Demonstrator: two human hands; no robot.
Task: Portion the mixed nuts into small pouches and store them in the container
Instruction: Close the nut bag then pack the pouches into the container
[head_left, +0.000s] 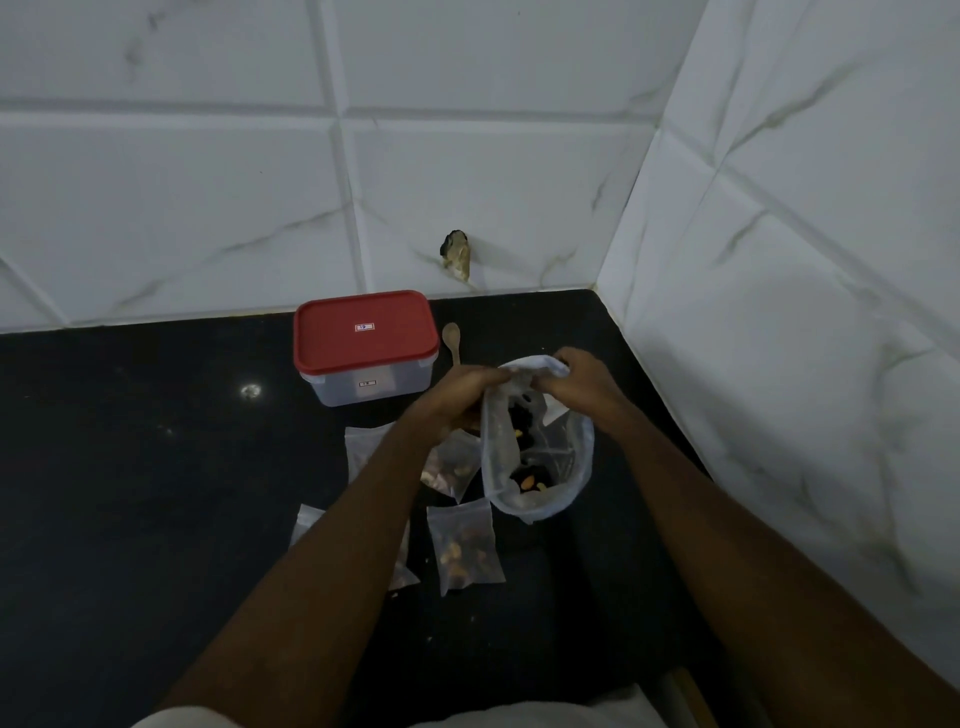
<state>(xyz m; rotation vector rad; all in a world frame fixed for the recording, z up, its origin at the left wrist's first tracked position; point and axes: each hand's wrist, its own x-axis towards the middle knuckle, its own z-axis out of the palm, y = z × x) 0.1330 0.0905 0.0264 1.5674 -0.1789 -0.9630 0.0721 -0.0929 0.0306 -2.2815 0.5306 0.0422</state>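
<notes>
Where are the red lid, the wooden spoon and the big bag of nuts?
red lid (363, 330): head view, middle of its top.
wooden spoon (451, 333): head view, its bowl.
big bag of nuts (571, 457): head view, its clear side wall.

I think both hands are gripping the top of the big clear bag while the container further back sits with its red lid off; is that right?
Not quite: the head view shows the red lid sitting on the container, not off it. The rest stands: the left hand and the right hand both grip the top of the big clear bag.
</notes>
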